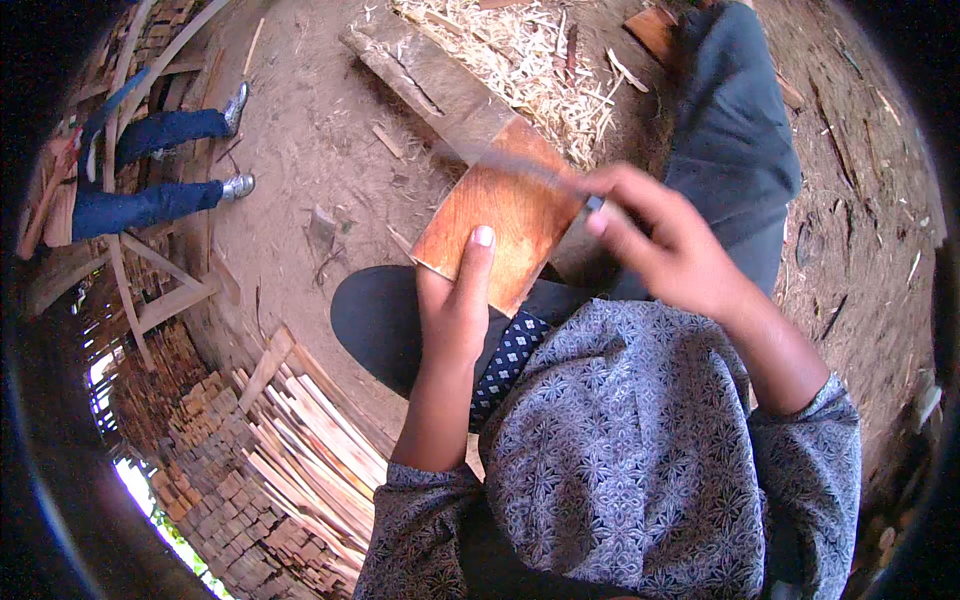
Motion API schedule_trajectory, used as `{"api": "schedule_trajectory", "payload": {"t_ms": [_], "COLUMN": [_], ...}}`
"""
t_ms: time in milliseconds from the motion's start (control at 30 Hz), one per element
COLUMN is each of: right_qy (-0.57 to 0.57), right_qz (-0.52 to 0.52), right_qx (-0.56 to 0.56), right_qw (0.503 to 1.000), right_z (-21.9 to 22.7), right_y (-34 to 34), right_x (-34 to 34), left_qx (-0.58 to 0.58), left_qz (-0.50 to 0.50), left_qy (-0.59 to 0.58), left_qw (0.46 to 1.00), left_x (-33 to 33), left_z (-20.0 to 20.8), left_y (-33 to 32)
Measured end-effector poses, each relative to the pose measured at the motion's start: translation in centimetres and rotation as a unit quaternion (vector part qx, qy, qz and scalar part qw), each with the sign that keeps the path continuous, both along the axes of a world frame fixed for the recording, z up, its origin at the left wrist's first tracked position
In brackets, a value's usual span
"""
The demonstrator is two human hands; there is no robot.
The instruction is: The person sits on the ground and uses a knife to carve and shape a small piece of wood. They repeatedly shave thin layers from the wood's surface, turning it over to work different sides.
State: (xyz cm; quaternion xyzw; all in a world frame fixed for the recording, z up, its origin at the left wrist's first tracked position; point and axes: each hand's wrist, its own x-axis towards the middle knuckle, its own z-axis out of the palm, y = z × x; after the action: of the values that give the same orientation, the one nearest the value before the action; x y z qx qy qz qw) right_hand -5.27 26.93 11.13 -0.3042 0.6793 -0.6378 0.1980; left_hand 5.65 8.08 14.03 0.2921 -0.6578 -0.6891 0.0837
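My left hand (455, 310) grips the near end of a flat reddish-brown piece of wood (505, 220), with the thumb laid on its upper face. The far part of this piece rests over the end of a weathered plank (450, 90). Closed around the handle of a knife (525, 168), my right hand (665, 240) is at the wood's right edge. The long thin blade lies across the far part of the wood and is smeared by motion, so I cannot tell whether it touches. Fingers wrapped around the handle hide most of it.
Pale shavings (540, 75) lie on the dirt floor beyond the plank. My dark shoe (375, 325) is below the wood. At left are another person's legs (160, 210) beside a wooden frame (165, 300). Long sticks (310, 450) and stacked blocks (225, 440) lie lower left.
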Motion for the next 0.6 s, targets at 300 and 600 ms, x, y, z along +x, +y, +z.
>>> {"api": "schedule_trajectory", "payload": {"t_ms": [300,600], "right_qy": [-0.004,-0.014], "right_qz": [0.070,-0.163], "right_qx": [0.039,0.141], "right_qw": [0.997,0.976], "right_z": [0.1,-9.3], "right_y": [-0.5,-0.1], "right_x": [0.1,-3.1], "left_qx": [-0.075,-0.168], "left_qz": [-0.061,-0.064], "left_qy": [-0.014,0.018], "left_qw": [0.995,0.984], "left_x": [-0.3,0.0], "left_z": [0.0,1.2], "left_y": [0.4,2.0]}}
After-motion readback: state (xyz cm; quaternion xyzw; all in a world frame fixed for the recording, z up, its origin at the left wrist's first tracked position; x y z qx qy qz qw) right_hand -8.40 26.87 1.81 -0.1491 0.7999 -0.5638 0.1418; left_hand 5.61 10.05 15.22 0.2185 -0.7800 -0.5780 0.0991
